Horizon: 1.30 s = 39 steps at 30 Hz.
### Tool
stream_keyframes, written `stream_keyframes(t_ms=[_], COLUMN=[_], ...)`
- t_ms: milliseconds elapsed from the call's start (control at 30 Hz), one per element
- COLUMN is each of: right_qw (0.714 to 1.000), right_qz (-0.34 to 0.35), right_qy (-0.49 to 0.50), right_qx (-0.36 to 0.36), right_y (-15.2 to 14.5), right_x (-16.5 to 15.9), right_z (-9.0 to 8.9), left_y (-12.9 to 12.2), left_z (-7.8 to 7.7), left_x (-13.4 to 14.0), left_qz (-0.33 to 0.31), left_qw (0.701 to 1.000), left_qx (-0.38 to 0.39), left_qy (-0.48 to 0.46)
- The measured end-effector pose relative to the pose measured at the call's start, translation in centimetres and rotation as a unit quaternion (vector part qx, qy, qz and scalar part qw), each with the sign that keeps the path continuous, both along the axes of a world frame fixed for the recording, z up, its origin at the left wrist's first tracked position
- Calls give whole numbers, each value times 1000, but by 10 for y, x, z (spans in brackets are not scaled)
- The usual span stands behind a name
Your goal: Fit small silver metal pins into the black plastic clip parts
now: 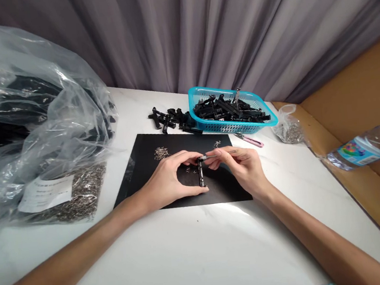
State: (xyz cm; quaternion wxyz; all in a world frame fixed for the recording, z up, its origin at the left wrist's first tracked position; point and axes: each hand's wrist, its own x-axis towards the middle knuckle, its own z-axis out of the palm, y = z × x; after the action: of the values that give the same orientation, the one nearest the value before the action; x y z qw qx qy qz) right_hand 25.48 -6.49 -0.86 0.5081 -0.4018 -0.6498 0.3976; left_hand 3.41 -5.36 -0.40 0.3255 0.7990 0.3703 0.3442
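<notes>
My left hand [163,180] pinches a narrow black plastic part [200,173] with metal pieces on it, thumb at its lower end and fingers at its upper end. From the right, my right hand [244,166] grips a slim silver hand tool [210,156], whose tip touches or nearly touches the part's top. The tool's exact kind is too small to tell. Both hands are over a black mat [143,155]. On the mat lie a pile of tiny metal pieces [161,153], a smaller group [217,144] to the right, and a few loose ones behind the black part.
A blue basket [243,128] full of black parts stands behind the mat, with loose black parts [166,120] beside it. A pink-handled cutter [252,140] and a small bag [290,128] lie right. Plastic bags [65,116] crowd the left; a bottle [360,149] lies far right.
</notes>
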Motion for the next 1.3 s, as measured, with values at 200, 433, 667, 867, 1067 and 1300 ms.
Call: stream_keyframes(t_ms=[200,433,667,867,1067,1300], right_qw=[1000,977,981,978,957,881], right_qz=[-4,-166,-108,-50,-125,-228], right_qy=[-25,-59,-137,-202,-240,-324], right_qx=[9,116,89,8,104,259], right_y=[-1,-5,-10,-19,-7,61], right_x=[-1,0,-3,-28,-29,-7], right_z=[0,14,13,5,6,37], left_y=[1,4,3,5,8,30], left_z=[0,2,3,-5,-4,3], left_x=[0,5,4,2,-7,-31], left_qz=[3,-4,-1,41,80,164], left_qw=[1000,1000,1000,997,991,956], left_qx=[-8,-14,-6,58,89,184], left_qy=[-2,2,1,12,67,157])
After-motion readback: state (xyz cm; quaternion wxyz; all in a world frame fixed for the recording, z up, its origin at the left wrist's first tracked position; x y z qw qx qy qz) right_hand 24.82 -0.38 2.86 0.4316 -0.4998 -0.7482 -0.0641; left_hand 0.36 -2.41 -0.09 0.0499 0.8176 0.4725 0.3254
